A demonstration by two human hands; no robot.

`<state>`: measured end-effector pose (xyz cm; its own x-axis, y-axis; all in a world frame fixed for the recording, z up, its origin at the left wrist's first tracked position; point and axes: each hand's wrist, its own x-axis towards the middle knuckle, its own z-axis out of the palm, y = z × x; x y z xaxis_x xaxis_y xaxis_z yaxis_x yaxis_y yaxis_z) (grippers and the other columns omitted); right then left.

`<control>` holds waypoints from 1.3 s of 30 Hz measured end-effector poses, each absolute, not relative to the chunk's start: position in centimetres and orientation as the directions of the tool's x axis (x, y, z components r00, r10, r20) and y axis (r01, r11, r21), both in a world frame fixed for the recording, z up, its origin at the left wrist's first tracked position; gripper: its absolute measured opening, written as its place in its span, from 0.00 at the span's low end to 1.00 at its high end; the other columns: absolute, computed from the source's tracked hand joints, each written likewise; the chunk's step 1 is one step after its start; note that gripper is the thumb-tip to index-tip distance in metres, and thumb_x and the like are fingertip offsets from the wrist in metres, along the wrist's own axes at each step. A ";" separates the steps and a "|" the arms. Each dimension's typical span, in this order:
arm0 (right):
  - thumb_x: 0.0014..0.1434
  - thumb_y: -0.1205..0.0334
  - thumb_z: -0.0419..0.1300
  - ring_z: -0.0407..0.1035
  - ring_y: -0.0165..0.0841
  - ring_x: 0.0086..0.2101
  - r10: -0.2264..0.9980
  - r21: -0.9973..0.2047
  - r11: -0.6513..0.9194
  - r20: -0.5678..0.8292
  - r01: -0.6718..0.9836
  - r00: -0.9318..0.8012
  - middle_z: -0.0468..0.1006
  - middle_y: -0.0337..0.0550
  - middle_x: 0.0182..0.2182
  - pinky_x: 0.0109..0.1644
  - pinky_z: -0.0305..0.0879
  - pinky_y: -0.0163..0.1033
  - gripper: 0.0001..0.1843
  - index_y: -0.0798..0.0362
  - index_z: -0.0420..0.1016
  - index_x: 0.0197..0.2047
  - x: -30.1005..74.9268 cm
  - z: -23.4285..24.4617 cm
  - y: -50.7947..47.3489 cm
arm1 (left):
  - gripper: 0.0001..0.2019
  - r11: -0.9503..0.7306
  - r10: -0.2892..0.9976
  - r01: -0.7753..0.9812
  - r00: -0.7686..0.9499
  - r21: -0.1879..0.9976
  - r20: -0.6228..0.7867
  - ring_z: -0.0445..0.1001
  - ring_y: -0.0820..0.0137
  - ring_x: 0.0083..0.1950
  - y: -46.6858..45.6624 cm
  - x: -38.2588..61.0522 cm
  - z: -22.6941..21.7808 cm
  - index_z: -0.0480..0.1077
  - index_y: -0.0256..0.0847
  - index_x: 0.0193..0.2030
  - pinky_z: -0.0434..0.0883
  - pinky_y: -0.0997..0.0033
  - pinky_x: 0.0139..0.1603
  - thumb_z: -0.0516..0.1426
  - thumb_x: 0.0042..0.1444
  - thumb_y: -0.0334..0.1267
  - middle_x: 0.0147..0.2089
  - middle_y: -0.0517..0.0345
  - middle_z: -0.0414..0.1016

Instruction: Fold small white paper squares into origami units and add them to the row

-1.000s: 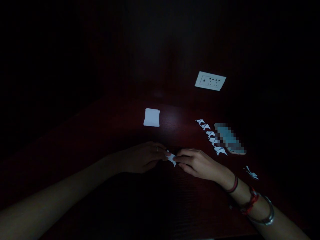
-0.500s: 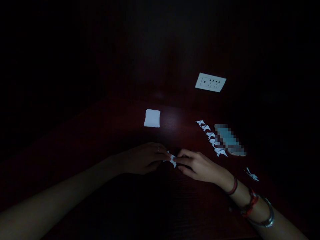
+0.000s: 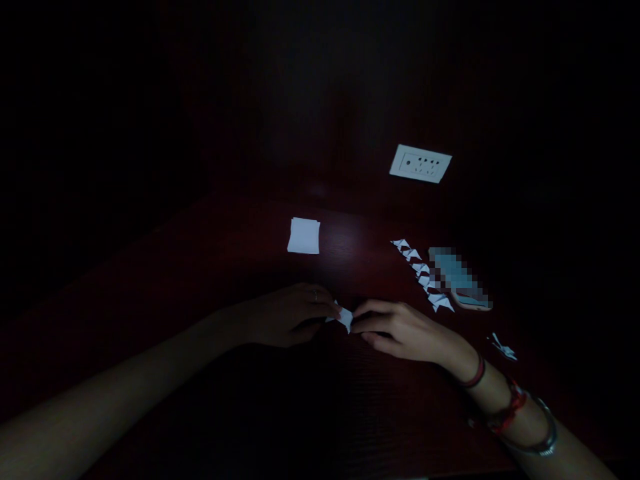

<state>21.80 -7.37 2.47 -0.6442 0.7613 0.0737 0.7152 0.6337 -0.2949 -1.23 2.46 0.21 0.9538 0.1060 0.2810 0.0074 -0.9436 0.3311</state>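
Note:
A small folded piece of white paper (image 3: pixel 345 319) with pointed corners lies on the dark red table between my hands. My left hand (image 3: pixel 295 313), wearing a ring, grips its left side; the forefinger rests on top and the thumb is low beside it. At the paper's right edge are the fingertips of my right hand (image 3: pixel 395 327). They are spread a little and just touch or nearly touch the edge. Bracelets circle the right wrist. Further away lies a stack of square white paper sheets (image 3: pixel 304 237).
To the right, several folded white paper pieces (image 3: pixel 421 269) form a slanting row beside a blurred-out phone (image 3: pixel 460 277). Another crumpled-looking white paper piece (image 3: pixel 503 348) lies nearer, beyond my right wrist. A white socket plate (image 3: pixel 421 164) is on the back panel. The surroundings are very dark.
My right hand has drawn back slightly to the right, its forefinger lifting off the top of the folded paper to its edge. My left hand stays nearly still.

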 end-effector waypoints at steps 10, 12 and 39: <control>0.59 0.64 0.49 0.67 0.27 0.33 0.805 -0.151 0.593 0.084 0.791 -0.588 0.65 0.42 0.40 0.40 0.66 0.35 0.17 0.47 0.65 0.52 20.8 2.1 -7.6 | 0.25 -0.938 0.100 0.019 0.971 0.345 0.216 0.55 0.67 0.58 2.4 -1.5 1.0 0.56 0.47 0.57 0.55 0.62 0.58 0.50 0.52 0.25 0.56 0.58 0.62; 0.59 0.64 0.48 0.67 0.27 0.33 0.804 -0.104 0.595 0.079 0.797 -0.590 0.65 0.42 0.40 0.39 0.66 0.35 0.17 0.47 0.65 0.52 20.7 2.2 -7.7 | 0.26 -0.944 0.089 0.014 0.973 0.329 0.214 0.55 0.67 0.58 2.6 -1.5 0.9 0.56 0.47 0.57 0.54 0.62 0.59 0.50 0.52 0.25 0.57 0.59 0.61; 0.58 0.69 0.48 0.66 0.30 0.37 0.770 -0.378 0.628 0.177 0.680 -0.613 0.70 0.44 0.38 0.42 0.64 0.36 0.19 0.52 0.64 0.53 21.8 1.8 -6.8 | 0.21 -0.927 0.127 0.003 0.944 0.376 0.305 0.62 0.68 0.54 2.9 -1.6 0.2 0.62 0.44 0.51 0.60 0.61 0.55 0.49 0.52 0.23 0.51 0.57 0.67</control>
